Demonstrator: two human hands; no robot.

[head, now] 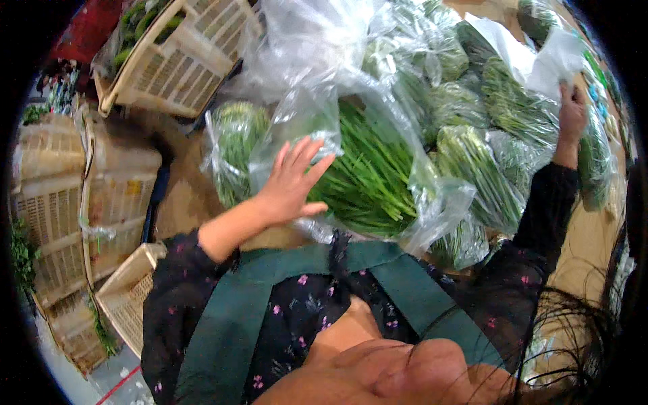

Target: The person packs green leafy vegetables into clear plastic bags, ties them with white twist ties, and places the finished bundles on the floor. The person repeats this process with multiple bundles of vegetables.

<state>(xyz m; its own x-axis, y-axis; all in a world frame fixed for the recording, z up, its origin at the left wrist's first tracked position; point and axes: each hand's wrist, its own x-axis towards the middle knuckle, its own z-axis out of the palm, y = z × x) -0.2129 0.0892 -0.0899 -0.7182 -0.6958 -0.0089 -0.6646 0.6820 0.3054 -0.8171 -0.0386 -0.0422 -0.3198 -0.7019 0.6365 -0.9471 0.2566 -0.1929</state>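
Note:
My left hand (288, 185) is spread flat with its fingers apart, over the left side of a large clear plastic bag (283, 114). Whether its fingertips touch the film cannot be told. Inside the bag's wide mouth lie long thin green stalks (374, 167), perhaps garlic chives. Far to the right, my right hand (573, 109) is closed on the lower edge of a thin white sheet (557, 63), paper or film. Beneath and beside that arm are bagged greens (516, 101). Another bag of green stalks (478, 172) lies between the two hands.
A bag of cut greens (238, 142) stands left of the big bag. Plastic crates (167, 61) are at the upper left, one holding green vegetables. More crates (116, 187) line the left side. Bagged long green vegetables (595, 167) lie along the right edge.

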